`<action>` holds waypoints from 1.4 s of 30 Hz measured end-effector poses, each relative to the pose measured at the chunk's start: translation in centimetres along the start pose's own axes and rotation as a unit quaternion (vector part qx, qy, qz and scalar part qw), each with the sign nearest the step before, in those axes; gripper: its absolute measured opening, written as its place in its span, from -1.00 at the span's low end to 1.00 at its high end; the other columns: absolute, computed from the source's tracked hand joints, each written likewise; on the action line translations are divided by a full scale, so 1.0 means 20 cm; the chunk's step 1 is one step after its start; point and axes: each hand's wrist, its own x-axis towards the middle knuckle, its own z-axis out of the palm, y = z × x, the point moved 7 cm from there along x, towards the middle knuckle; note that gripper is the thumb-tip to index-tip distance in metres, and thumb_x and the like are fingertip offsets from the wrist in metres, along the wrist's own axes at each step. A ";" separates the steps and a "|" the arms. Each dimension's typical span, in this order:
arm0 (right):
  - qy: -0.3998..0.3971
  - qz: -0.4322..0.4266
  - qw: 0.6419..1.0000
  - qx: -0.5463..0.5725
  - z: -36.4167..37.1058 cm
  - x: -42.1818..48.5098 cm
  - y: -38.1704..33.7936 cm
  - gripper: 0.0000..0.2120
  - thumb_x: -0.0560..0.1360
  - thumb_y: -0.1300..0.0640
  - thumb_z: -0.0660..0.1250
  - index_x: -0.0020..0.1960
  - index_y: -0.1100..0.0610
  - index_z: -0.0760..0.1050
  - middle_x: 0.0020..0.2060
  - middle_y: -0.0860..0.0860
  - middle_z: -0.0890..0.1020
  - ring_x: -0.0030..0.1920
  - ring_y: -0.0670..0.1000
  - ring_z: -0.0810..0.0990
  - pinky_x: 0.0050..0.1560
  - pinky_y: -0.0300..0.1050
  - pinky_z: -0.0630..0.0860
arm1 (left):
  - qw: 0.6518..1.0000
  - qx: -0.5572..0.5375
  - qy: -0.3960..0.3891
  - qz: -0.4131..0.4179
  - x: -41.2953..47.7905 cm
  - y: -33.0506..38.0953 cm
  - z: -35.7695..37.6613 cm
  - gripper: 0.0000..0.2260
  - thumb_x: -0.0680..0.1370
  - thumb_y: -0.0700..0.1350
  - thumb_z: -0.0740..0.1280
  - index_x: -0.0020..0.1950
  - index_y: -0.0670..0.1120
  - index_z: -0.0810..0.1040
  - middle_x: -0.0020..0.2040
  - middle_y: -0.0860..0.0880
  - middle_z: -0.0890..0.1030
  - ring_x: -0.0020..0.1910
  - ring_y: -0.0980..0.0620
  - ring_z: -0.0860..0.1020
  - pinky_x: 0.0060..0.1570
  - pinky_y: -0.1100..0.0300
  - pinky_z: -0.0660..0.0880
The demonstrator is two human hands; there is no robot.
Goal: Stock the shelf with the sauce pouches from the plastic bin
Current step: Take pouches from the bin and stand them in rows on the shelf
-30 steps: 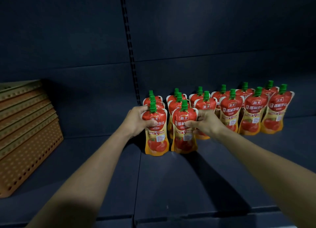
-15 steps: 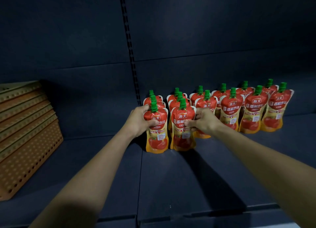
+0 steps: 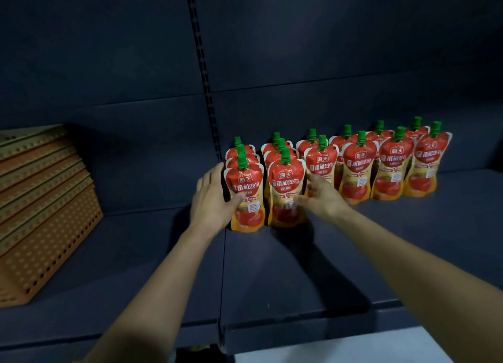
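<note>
- The left hand is wide, its fingers straight along the left edge of the front-left sauce pouch and its thumb on the label.
- The right hand is also wide, fingers spread beside the neighbouring sauce pouch. I cannot tell whether the thumb touches it.
- Both pouches stand upright at centre frame on the dark shelf. The other pouches run toward the right of the frame.
- The step looks like squaring up. Press flat-handed and low on the soft bodies so nothing topples, and line the labels up with the front row.
- The orange perforated panels sit at the left of the frame. The plastic bin is not in view.
</note>
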 end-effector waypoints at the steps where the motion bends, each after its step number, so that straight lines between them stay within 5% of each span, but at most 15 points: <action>1: 0.002 -0.006 1.000 -0.014 -0.01 -0.04 0.02 -0.36 0.47 0.10 0.42 0.47 0.06 0.23 0.36 0.03 0.44 0.37 0.09 0.41 0.35 0.12 0.40 | 1.000 0.008 -0.003 -0.004 -0.05 -0.01 0.02 -0.21 0.48 0.11 0.43 0.58 -0.03 0.08 0.54 -0.05 0.22 0.52 -0.05 0.15 0.44 -0.05 0.25; 7: 0.018 -0.072 0.979 -0.192 -0.09 -0.44 0.14 -0.36 0.53 -0.01 0.32 0.53 0.02 0.13 0.49 0.02 0.23 0.47 0.12 0.18 0.40 0.13 0.29 | 0.999 0.018 -0.036 -0.030 -0.45 0.03 0.18 -0.22 0.53 0.22 0.30 0.60 0.00 -0.01 0.59 -0.03 0.12 0.56 -0.05 0.06 0.49 -0.09 0.12; 16: 0.154 -0.119 0.961 -0.199 -0.38 -1.43 0.44 -0.56 0.55 0.01 0.29 0.41 -0.07 0.33 0.25 -0.11 0.52 0.20 -0.03 0.52 0.01 -0.09 0.51 | 0.989 -0.064 -0.104 0.082 -1.30 0.60 0.43 -0.39 0.57 0.14 0.28 0.55 0.10 0.11 0.45 0.14 0.36 0.42 0.12 0.31 0.36 0.13 0.25; 20: 0.166 -0.050 0.965 -0.196 -0.58 -1.91 0.71 -0.56 0.58 -0.03 0.22 0.43 -0.11 0.26 0.28 -0.18 0.47 0.18 -0.10 0.52 0.03 -0.19 0.44 | 0.975 -0.085 -0.162 0.126 -1.67 0.91 0.59 -0.43 0.58 0.11 0.29 0.54 0.08 0.16 0.41 0.16 0.40 0.38 0.13 0.35 0.33 0.16 0.32; 26: 0.194 0.093 0.957 -0.193 -0.93 -2.59 1.20 -0.56 0.56 -0.04 0.24 0.42 -0.05 0.28 0.29 -0.09 0.47 0.22 -0.06 0.49 0.19 -0.01 0.48 | 0.929 -0.093 -0.291 0.209 -2.29 1.37 0.93 -0.52 0.58 0.13 0.27 0.47 0.05 0.30 0.38 0.13 0.44 0.36 0.11 0.39 0.33 0.10 0.35; 37: 0.282 0.341 0.884 -0.149 -1.56 -3.64 1.91 -0.64 0.53 0.00 0.29 0.32 0.02 0.42 0.22 -0.03 0.54 0.21 -0.01 0.52 0.16 -0.09 0.46 | 0.802 -0.102 -0.506 0.301 -3.15 2.13 1.55 -0.57 0.57 0.09 0.32 0.41 0.04 0.39 0.32 0.10 0.49 0.31 0.11 0.45 0.28 0.13 0.40; 42: 0.333 0.409 0.845 -0.086 -1.81 -3.97 2.24 -0.68 0.52 0.05 0.31 0.26 0.01 0.45 0.18 -0.01 0.59 0.17 0.01 0.55 0.17 0.04 0.50 | 0.744 -0.103 -0.570 0.333 -3.43 2.48 1.86 -0.59 0.54 0.06 0.36 0.36 0.01 0.44 0.21 0.08 0.54 0.18 0.11 0.51 0.21 0.15 0.44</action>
